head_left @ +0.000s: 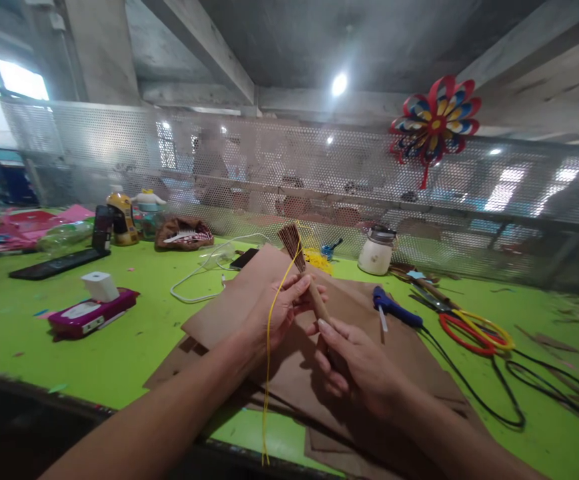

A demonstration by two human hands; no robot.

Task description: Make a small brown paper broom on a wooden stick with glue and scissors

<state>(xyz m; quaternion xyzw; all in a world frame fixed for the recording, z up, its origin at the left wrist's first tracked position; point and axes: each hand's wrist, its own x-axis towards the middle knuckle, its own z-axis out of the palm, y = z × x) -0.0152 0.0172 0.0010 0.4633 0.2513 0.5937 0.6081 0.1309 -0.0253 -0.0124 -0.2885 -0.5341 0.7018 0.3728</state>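
Both hands hold a small brown broom-shaped piece (317, 297), seemingly of rolled paper, tilted with its fringed end (291, 240) up and to the left. My left hand (285, 308) pinches it just below the fringe. Lower down, my right hand (347, 357) has its fingers wrapped round the handle, whose bottom end is hidden in the palm. A yellow string (269, 340) runs from the fringe down past my left hand and hangs below the table edge. Beneath the hands lie several brown paper sheets (234, 303).
On the right lie a blue glue gun (394, 308) with a black cord, and scissors (474, 333) with red and yellow handles. A white jar (377, 252) stands behind. To the left are a purple power strip (92, 313) and a phone on a stand (100, 230). A perforated metal screen (269, 160) closes the back.
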